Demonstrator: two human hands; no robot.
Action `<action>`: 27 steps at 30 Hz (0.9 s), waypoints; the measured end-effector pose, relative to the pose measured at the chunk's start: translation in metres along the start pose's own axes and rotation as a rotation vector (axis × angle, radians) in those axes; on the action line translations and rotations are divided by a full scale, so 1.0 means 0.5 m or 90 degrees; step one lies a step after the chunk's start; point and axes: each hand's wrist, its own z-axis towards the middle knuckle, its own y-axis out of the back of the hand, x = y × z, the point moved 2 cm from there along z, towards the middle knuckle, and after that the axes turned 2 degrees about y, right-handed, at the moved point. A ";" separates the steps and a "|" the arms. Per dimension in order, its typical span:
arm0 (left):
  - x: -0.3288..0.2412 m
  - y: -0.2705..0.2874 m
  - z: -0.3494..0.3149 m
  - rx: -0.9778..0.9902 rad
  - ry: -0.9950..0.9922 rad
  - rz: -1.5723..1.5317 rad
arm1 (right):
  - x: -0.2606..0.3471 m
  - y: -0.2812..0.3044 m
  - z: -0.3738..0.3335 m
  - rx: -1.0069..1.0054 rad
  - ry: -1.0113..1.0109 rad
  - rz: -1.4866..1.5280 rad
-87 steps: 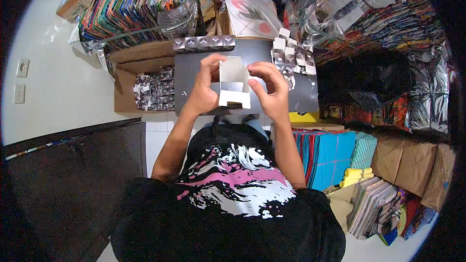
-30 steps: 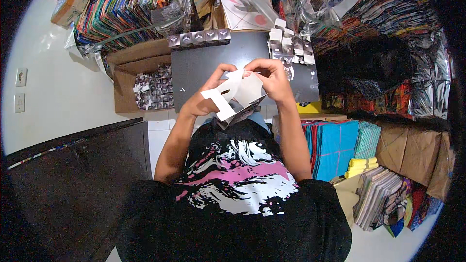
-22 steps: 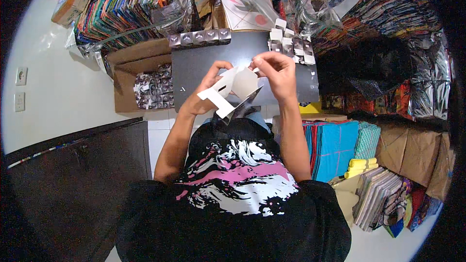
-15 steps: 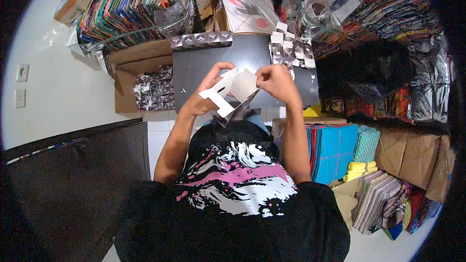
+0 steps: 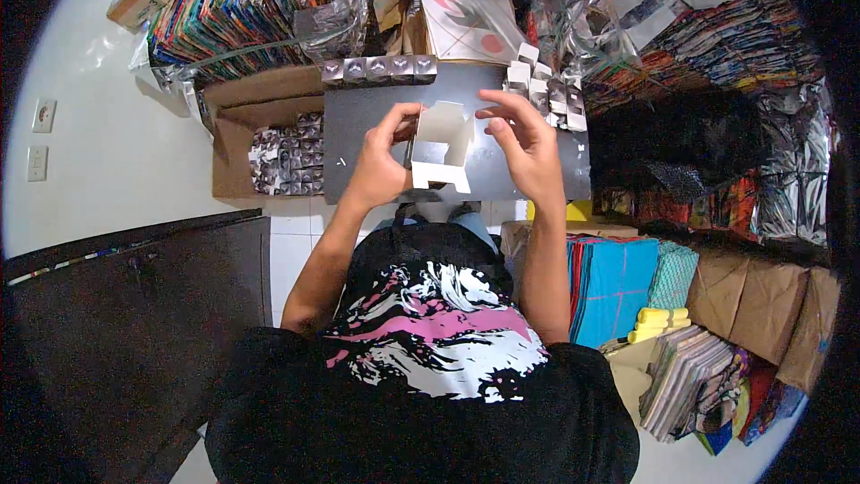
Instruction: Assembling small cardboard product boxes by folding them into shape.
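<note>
Wht. ctn. (image 5: 452, 131), open, mouth up: L hand (image 5: 382, 161) gripped its left side, prob. to steady it; R hand (image 5: 528, 154), half-open, hung just off its right.

Blue stack (image 5: 614, 291), yellow rolls (image 5: 661, 326) and brown bundles (image 5: 761, 305) at the right.

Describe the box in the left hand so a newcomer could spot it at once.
Find the dark table in front of the person, then the left hand above it. It holds a box, open end toward the camera, with pale inner walls and a notched white flap toward the person. Unlike the row of boxes and the cluster of boxes on the table, this one is held.
</note>
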 end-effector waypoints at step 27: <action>-0.084 0.027 0.003 0.013 -0.213 0.189 | -0.017 -0.030 -0.004 0.105 0.125 0.147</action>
